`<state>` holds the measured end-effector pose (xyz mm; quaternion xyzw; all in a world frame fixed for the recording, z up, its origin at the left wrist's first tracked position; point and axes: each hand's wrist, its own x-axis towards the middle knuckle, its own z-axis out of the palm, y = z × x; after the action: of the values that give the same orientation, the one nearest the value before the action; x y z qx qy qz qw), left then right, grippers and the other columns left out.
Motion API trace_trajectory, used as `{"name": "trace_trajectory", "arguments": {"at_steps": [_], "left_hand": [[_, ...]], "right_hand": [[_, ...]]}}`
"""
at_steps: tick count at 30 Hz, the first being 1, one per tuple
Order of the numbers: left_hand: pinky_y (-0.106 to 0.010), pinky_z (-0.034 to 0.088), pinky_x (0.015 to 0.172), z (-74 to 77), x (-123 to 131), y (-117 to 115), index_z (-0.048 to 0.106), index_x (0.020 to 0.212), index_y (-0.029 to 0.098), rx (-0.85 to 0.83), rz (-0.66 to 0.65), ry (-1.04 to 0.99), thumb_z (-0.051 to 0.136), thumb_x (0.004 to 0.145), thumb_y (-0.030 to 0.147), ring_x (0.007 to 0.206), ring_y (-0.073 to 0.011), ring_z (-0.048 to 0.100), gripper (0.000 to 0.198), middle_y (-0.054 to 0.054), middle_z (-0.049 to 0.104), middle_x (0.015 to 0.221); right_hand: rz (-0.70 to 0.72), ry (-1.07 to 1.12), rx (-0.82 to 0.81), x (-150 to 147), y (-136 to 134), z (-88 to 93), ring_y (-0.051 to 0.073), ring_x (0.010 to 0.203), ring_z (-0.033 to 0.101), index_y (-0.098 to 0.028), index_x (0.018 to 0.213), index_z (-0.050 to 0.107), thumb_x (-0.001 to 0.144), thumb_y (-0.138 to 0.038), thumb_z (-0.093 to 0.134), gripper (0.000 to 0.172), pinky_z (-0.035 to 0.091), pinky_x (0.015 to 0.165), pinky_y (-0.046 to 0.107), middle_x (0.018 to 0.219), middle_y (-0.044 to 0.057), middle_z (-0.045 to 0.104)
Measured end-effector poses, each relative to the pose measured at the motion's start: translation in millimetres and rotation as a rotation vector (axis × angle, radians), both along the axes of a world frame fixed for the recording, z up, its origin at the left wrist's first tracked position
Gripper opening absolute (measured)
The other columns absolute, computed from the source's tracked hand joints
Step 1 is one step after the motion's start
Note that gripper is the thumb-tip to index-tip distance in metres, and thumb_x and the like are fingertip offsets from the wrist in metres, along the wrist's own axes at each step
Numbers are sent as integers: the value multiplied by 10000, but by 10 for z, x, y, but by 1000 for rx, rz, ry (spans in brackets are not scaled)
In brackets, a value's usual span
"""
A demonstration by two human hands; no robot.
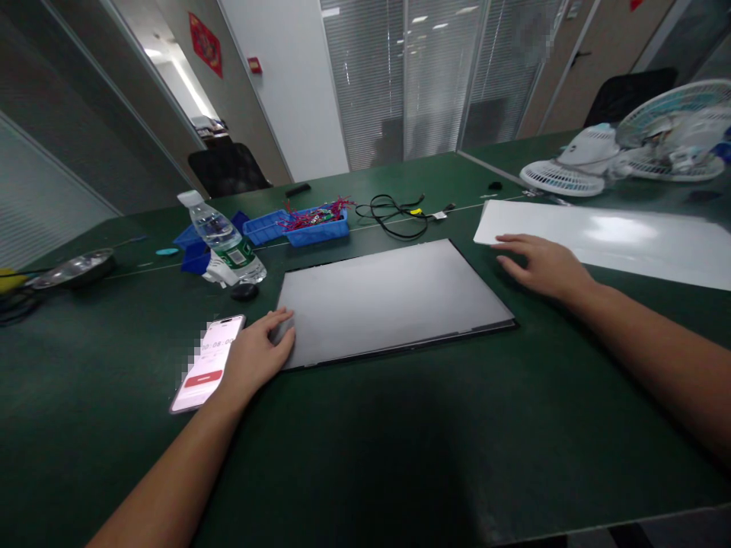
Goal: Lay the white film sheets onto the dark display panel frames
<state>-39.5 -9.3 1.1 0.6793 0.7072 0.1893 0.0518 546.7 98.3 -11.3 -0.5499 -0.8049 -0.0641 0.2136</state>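
The green table (343, 464) bears a flat, grey, black-edged panel (388, 301).

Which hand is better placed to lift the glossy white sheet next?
Right, probably. The right hand is at the left end of the white sheet, while the left hand is at the left edge of the grey panel, farther off.
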Motion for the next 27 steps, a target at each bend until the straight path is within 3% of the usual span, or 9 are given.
{"name": "trace_trajectory", "arguments": {"at_steps": [4, 6, 9, 15, 27], "left_hand": [[-538, 497, 1270, -29, -30, 3, 771, 1417, 239, 0, -39, -37, 606, 975, 447, 1501, -342, 601, 515, -46, 697, 1539], [-533, 493, 1271, -44, -52, 14, 778, 1409, 248, -4, -47, -38, 595, 977, 399, 1506, -337, 596, 493, -39, 689, 1550], [-533, 486, 1276, -69, -86, 34, 786, 1402, 255, -7, -65, -37, 585, 979, 345, 1516, -333, 586, 476, -38, 685, 1554], [-537, 477, 1283, -92, -96, 51, 797, 1383, 240, -5, -78, -27, 552, 992, 336, 1525, -333, 577, 472, -42, 698, 1537], [-572, 520, 1236, -26, -31, 17, 805, 1368, 248, -18, -23, -38, 585, 972, 445, 1487, -367, 614, 494, -46, 722, 1505]], "right_hand": [[-398, -68, -157, 506, 173, -67, 411, 1622, 363, -79, 1646, 558, 1067, -581, 554, 766, 338, 1294, 555, 1759, 252, 384], [-555, -34, -273, 673, 230, -110, 430, 1607, 378, -91, 1659, 540, 1048, -696, 521, 860, 364, 1259, 580, 1752, 265, 388], [-671, 10, -326, 744, 262, -149, 475, 1484, 509, -175, 1630, 593, 1008, -809, 470, 897, 454, 1134, 638, 1688, 232, 501], [-710, 10, -313, 628, 233, -127, 445, 1359, 574, -304, 1586, 653, 1018, -799, 461, 777, 445, 1036, 603, 1635, 176, 575], [-664, -12, -224, 584, 209, -88, 388, 1170, 586, -226, 1464, 756, 1029, -685, 589, 655, 347, 872, 487, 1465, 235, 689]]}}
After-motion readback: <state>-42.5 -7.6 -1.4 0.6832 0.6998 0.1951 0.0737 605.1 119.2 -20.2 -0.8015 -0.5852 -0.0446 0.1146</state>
